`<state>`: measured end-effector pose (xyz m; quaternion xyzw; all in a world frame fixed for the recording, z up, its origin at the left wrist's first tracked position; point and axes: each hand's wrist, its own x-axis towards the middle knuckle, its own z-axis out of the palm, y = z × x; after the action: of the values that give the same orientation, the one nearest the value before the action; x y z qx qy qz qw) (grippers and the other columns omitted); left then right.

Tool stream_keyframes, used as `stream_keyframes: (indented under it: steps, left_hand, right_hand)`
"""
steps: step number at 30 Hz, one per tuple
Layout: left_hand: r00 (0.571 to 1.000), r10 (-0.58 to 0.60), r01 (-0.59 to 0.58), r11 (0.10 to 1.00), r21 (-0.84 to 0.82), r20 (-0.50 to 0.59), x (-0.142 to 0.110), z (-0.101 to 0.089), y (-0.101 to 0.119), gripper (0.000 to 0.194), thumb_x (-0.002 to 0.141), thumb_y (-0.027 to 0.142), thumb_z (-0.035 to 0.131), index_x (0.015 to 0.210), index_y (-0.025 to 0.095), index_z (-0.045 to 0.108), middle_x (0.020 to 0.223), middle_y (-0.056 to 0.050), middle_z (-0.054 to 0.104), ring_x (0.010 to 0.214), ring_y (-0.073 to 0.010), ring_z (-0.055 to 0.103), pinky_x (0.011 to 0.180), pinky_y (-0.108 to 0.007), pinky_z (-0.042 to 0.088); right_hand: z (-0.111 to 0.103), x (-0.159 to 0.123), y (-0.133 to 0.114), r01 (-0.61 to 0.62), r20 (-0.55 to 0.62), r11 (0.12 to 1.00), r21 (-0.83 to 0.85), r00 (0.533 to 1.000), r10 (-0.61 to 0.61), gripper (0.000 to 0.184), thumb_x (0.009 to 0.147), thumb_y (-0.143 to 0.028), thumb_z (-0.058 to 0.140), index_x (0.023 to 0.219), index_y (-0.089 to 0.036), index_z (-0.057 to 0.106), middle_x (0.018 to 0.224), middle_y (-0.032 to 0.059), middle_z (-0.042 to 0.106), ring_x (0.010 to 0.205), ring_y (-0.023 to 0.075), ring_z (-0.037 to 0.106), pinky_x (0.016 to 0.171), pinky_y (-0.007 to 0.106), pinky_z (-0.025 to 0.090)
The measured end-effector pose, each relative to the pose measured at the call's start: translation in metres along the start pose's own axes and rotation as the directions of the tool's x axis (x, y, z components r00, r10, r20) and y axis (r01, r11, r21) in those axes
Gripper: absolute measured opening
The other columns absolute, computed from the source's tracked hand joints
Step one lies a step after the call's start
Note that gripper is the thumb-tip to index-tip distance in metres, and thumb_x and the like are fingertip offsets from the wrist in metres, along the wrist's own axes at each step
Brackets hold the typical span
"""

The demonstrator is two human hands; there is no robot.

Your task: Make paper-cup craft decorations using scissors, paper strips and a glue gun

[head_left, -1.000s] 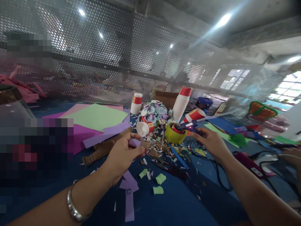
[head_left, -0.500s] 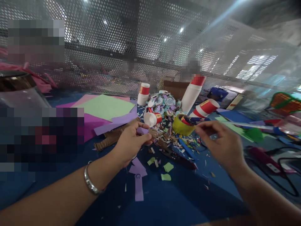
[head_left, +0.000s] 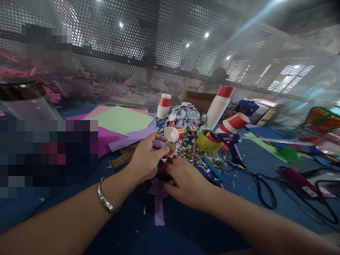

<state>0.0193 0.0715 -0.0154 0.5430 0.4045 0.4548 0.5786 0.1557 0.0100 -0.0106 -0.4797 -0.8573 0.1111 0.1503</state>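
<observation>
My left hand (head_left: pixel 146 159) is closed in a pinch on a small purple paper piece (head_left: pixel 160 143), held above the blue table (head_left: pixel 186 230). My right hand (head_left: pixel 186 179) lies low on the table just right of it, fingers curled over a dark object among the scraps; what it grips is hidden. A blue glue gun (head_left: pixel 231 142) stands on the table to the right, apart from both hands, beside a yellow tape roll (head_left: pixel 207 142). A purple paper arrow shape (head_left: pixel 158 202) lies under my hands.
Red-and-white paper cups (head_left: pixel 221 106) and a round paper-craft piece (head_left: pixel 186 116) stand behind a pile of paper scraps (head_left: pixel 193 156). Green and purple sheets (head_left: pixel 119 122) lie at the left. Black cables (head_left: pixel 262 187) and a pink tool (head_left: pixel 300 180) are at the right. A perforated screen rises behind.
My right hand let go of the glue gun, which now stands by the tape roll, and moved left and down to the table beside my left hand. My left hand keeps its pinch.
</observation>
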Motion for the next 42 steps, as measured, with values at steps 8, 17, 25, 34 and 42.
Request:
stream_keyframes:
  steps: [8,17,25,34,42]
  left_hand:
    - [0.998,0.009,-0.012,0.999,-0.053,-0.061,0.002,0.0,0.005,0.023,0.074,0.011,0.067,0.093,0.017,0.058,0.076,0.001,0.068,0.067,-0.0121,0.067,0.07,-0.027,0.054]
    - [0.998,-0.01,0.007,0.999,-0.05,-0.062,0.003,0.0,0.007,0.023,0.073,0.009,0.066,0.094,0.016,0.058,0.074,0.001,0.067,0.066,-0.0117,0.067,0.068,-0.025,0.053]
    - [1.0,0.0,-0.001,1.0,-0.021,-0.027,0.004,-0.001,0.005,0.028,0.068,0.012,0.071,0.093,0.016,0.058,0.067,0.004,0.063,0.055,-0.0089,0.056,0.054,-0.021,0.045]
    - [0.997,-0.005,0.002,0.999,0.034,0.076,-0.001,0.006,0.005,0.03,0.065,0.02,0.077,0.088,0.015,0.058,0.071,0.003,0.061,0.065,-0.0115,0.058,0.063,-0.024,0.045]
    - [0.981,-0.033,0.035,0.999,-0.008,0.19,-0.004,0.005,0.002,0.03,0.066,0.018,0.078,0.089,0.017,0.057,0.075,0.002,0.064,0.07,-0.0119,0.059,0.067,-0.025,0.043]
  right_hand:
    - [0.011,0.002,-0.006,-0.051,-0.025,0.998,0.03,0.998,0.052,0.01,0.078,-0.024,0.065,0.086,-0.018,0.062,0.088,0.0065,0.063,0.085,0.0222,0.056,0.076,0.035,0.042]
    - [0.001,0.0,0.0,-0.079,-0.06,0.868,0.49,0.99,0.125,0.012,0.078,-0.007,0.059,0.079,-0.019,0.059,0.075,-0.0018,0.063,0.068,0.0124,0.057,0.063,0.024,0.043]
    - [-0.022,-0.005,0.029,-0.046,-0.316,0.831,0.555,0.912,0.261,0.004,0.086,-0.023,0.062,0.087,-0.02,0.063,0.076,-0.0017,0.063,0.069,0.0128,0.058,0.064,0.025,0.047]
    - [-0.021,-0.002,0.047,0.003,-0.358,0.781,0.625,0.889,0.284,0.009,0.081,-0.023,0.068,0.085,-0.02,0.061,0.077,-0.001,0.061,0.07,0.0136,0.057,0.066,0.027,0.048]
    - [-0.016,0.0,0.052,0.016,-0.35,0.792,0.61,0.902,0.252,0.012,0.08,-0.023,0.069,0.088,-0.022,0.059,0.084,0.0006,0.059,0.078,0.0154,0.057,0.072,0.029,0.049]
